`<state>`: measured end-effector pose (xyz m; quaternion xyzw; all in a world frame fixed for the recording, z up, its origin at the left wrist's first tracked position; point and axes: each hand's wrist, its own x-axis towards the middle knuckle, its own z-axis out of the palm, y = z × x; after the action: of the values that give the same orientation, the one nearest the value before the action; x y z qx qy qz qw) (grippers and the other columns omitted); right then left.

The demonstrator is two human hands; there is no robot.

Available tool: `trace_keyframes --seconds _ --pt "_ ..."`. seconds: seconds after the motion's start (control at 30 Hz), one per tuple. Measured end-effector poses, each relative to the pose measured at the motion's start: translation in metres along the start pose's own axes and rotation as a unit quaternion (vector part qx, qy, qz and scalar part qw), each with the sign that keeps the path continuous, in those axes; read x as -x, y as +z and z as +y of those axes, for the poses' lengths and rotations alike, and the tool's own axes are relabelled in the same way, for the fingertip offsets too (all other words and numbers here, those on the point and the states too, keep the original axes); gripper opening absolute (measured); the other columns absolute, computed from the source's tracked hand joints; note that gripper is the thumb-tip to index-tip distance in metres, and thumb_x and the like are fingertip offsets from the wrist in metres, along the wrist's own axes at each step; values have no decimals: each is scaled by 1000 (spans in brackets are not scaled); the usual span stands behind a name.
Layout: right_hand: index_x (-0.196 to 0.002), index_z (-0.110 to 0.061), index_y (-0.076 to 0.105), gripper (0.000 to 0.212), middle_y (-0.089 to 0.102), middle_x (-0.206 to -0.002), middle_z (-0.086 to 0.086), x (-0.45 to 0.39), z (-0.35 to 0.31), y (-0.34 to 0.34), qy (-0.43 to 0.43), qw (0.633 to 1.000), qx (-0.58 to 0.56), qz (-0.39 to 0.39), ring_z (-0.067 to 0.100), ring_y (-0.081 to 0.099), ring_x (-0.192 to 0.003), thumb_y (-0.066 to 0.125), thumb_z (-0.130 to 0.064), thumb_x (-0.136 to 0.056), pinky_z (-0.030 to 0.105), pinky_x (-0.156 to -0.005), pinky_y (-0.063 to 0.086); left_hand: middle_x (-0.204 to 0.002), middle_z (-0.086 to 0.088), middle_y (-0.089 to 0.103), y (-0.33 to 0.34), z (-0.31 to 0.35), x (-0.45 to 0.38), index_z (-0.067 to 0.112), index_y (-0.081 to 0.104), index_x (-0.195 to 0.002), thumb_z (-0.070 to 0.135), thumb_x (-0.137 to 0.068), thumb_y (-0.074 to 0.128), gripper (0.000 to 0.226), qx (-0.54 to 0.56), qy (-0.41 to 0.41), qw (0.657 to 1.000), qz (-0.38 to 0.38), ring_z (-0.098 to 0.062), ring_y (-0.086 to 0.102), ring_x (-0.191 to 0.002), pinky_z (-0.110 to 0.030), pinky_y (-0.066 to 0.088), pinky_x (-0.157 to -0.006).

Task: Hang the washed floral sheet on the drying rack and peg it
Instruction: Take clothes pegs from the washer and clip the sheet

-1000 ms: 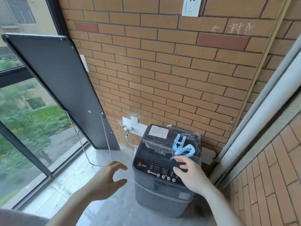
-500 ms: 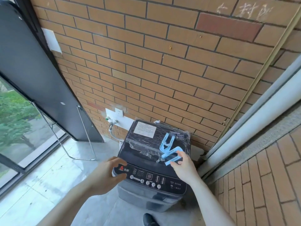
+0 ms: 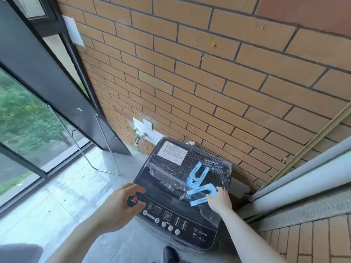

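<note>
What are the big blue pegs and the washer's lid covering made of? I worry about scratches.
The large light-blue pegs look like moulded matte plastic: uniform colour, thick rounded edges. The dark top-loading washing machine's lid seems glossy plastic or glass under a torn clear plastic film, judging by wrinkles and ragged edges.
</note>
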<state>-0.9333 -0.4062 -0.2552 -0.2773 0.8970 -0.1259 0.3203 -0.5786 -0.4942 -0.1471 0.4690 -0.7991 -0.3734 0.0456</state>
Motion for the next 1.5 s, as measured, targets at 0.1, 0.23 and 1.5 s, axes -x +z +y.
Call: trace_keyframes --seconds 0.1,0.23,1.5 --pt "-113 -22 68 22 71 -113 0 -16 8 4 -35 999 18 -28 15 67 -93 70 -33 -94 35 -84 60 -127 29 53 11 10 -6 46 60 -119 46 -94 68 27 7 -10 1000 1 3 56 -118 -25 49 -98" --pt "-102 -25 76 12 72 -95 -11 -3 -17 -15 -131 984 13 -123 4 68 -82 78 -30 -90 18 -64 51 -128 27 52 22 25 -9 46 58 -124 47 -95 66 30 5 -21 1000 -1 3 56 -114 -20 47 -93" --pt "-144 -7 48 79 58 -128 15 -63 -52 18 157 926 -267 -217 30 61 -120 72 -57 -88 42 -91 57 -108 14 67 27 19 34 40 49 -115 31 -76 91 58 184 -238 923 240 -11 67 -95 -41 60 -74"
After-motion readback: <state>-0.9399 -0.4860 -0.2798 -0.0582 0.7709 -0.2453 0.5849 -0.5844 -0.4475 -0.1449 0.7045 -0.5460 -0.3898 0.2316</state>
